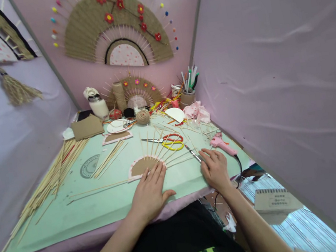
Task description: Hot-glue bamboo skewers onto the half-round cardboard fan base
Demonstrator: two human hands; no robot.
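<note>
My left hand (152, 187) lies flat with fingers stretched out over the right part of a brown cardboard half-circle (144, 166) edged in pink-white patterned material. Thin bamboo sticks (147, 143) fan out from its curved edge, and one long stick (101, 188) runs left from its base. On the right, my right hand (215, 167) rests on the table, fingers loosely bent and apart. Its thumb and index finger are beside the near end of a slim silver pen-like tool (193, 153); I see no firm grip. Red-and-yellow scissors (173, 141) lie partly under the sticks.
A pink glue gun (223, 144) with a black cord lies at right. Loose sticks (49, 177) cover the left side, near a protractor (90, 166). Twine (143, 116), a white bottle (98, 106) and a tool cup (188, 97) stand behind. Purple walls (272, 64) flank the table.
</note>
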